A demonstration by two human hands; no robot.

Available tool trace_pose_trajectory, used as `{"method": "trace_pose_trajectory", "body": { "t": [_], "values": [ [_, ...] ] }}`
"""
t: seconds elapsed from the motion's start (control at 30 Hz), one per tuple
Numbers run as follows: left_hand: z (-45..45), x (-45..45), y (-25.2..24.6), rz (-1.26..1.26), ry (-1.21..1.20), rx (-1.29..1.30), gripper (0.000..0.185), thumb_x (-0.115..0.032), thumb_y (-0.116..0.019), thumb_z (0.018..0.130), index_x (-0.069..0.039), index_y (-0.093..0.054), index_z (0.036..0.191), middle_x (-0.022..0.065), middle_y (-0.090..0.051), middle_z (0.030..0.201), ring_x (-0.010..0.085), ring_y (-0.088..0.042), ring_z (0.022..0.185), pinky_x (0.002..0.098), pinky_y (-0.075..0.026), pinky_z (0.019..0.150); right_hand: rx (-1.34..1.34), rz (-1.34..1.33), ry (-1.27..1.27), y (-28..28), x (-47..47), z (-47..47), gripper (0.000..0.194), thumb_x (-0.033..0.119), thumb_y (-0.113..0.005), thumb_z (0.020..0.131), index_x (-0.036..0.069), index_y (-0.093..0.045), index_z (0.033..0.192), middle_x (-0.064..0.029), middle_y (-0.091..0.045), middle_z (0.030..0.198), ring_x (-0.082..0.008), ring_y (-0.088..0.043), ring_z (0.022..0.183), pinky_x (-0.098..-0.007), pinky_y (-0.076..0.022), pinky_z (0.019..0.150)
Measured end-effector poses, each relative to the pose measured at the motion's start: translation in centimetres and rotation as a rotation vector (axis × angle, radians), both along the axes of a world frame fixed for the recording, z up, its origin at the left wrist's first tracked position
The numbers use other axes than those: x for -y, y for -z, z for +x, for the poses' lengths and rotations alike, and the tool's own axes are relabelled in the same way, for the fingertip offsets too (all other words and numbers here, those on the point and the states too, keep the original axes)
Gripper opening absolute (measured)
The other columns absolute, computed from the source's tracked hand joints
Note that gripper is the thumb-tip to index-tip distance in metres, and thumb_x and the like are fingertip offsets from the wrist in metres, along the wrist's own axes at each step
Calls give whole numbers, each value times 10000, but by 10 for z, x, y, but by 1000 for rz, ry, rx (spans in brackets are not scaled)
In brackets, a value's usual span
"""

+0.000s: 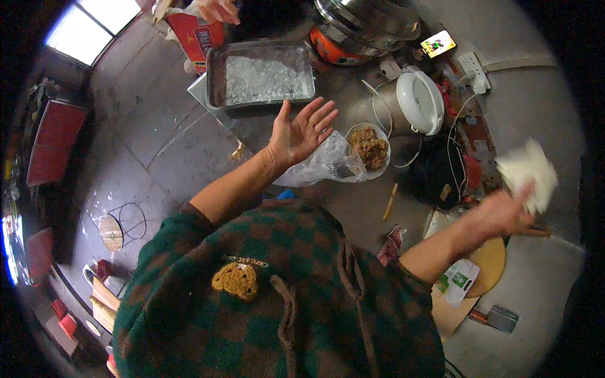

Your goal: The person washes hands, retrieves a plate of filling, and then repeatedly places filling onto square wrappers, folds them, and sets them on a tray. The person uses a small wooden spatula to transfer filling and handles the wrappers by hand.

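Note:
My left hand is held out palm up, fingers spread, with nothing in it. It hovers between a flour-dusted rectangular tray and a clear plastic bag. Beside the bag sits a white bowl of brown minced filling. Far to the right, my right hand grips a stack of pale, thin sheets that look like dough wrappers. Motion blurs both the stack and the fingers. A short wooden stick lies on the table below the bowl.
A metal steamer pot with an orange base, a white-lidded electric cooker with cords, and a lit phone line the back right. A round board and a cleaver lie lower right. A red box stands behind the tray.

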State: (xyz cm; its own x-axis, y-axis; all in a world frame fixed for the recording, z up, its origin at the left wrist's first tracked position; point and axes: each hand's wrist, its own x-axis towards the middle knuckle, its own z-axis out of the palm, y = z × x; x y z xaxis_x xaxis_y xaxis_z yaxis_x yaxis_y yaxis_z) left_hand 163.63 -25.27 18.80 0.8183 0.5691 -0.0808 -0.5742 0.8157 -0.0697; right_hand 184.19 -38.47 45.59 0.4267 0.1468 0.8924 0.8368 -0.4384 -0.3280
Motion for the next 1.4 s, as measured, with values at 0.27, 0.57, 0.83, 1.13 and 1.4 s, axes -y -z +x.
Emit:
{"method": "trace_pose_trajectory", "body": {
  "t": [0.27,0.57,0.83,1.13,1.4],
  "values": [
    [20,5,-13,92,97,7,866,-719,-259,849,-61,-299,1409,121,-311,1467,298,-347,1315,476,-289,1065,-186,-904,-1001,183,-2,-91,310,22,-625,726,15,-572,1032,-110,-562,963,-270,-553,947,-372,-458,807],
    [14,16,-29,263,383,-196,884,-732,-328,832,-26,-364,1363,133,-458,1352,299,-448,1235,450,-293,1066,-1457,-582,-1237,162,-15,-11,297,101,-628,862,-8,-550,1127,-48,-616,1002,-119,-581,898,-273,-478,790],
    [11,28,-30,674,147,-609,562,-103,-723,795,-65,-429,1272,56,-566,1135,160,-576,981,300,-484,834,-1523,-594,-1163,191,-19,4,450,190,-631,872,42,-446,1254,-83,-574,1112,-144,-576,952,-260,-473,786],
    [17,35,-7,495,-60,-568,437,-156,-640,871,-90,-431,1249,80,-564,1138,183,-568,1015,340,-487,862,-1784,5,-1146,240,-13,-30,473,149,-651,844,57,-455,1264,-77,-526,1226,-213,-510,1107,-373,-419,930],
    [-2,-1,13,69,28,-239,700,-584,-214,939,-69,-317,1402,64,-321,1472,229,-312,1344,399,-247,1080,113,290,-78,3,1,24,407,144,-759,758,-77,-516,998,-211,-618,985,-280,-621,830,-386,-537,750]
  ]
}}
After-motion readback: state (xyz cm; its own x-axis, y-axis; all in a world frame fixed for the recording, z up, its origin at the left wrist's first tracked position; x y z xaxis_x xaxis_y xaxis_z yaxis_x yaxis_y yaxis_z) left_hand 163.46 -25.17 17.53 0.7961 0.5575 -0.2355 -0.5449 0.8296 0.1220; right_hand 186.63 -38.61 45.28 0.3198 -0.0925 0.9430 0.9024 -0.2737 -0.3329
